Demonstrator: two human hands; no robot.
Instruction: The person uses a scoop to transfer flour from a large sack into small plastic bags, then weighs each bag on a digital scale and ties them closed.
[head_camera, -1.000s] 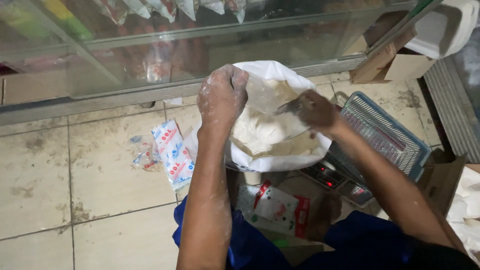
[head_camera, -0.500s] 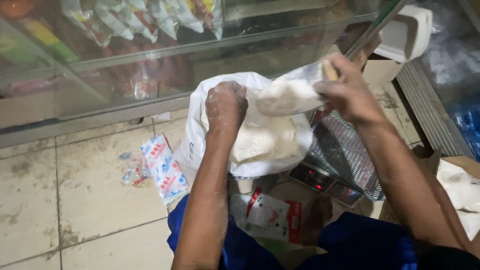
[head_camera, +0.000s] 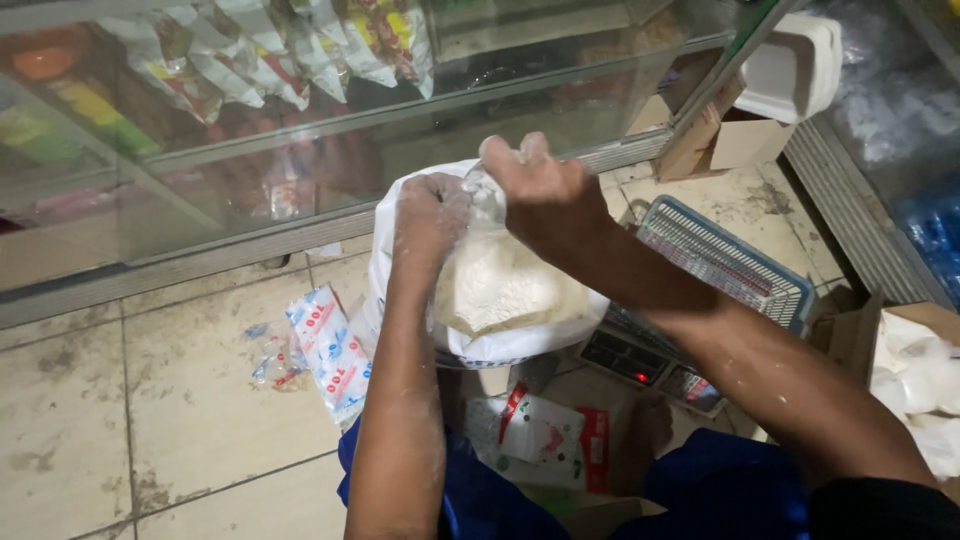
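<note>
While both hands meet over the sack, the scene stands as follows.

Left hand: the left hand (head_camera: 428, 215), dusted white, is closed on the neck of a small clear bag (head_camera: 487, 200), touching the right hand.

Right hand: the right hand (head_camera: 535, 185) is clamped over the top of the same clear bag, fingers curled downward, flour on the knuckles.

Clear bag: held upright between the two hands, directly above the open sack; whether it holds any powder cannot be told, since the hands cover most of it.

Sack: a large white sack (head_camera: 385, 270), mouth rolled open, stands on the floor between the person's knees, with white powder (head_camera: 505, 290) inside.

Scale: a digital scale (head_camera: 650, 365) with a red display sits just beside the sack on the right-hand side, carrying a blue slatted tray (head_camera: 735, 265).

Floor items: a white printed packet (head_camera: 330, 350) lies on the tiles (head_camera: 150, 400) left of the sack, with a crumpled clear wrapper (head_camera: 270, 355) touching it; a white and red packet (head_camera: 550, 430) lies near the person's lap.

Surroundings: a glass display case (head_camera: 300, 130) with hanging snack packets stands behind the sack; cardboard boxes (head_camera: 735, 140) sit at the far right corner.

Clothing: blue garment (head_camera: 480, 500) over the legs.
</note>
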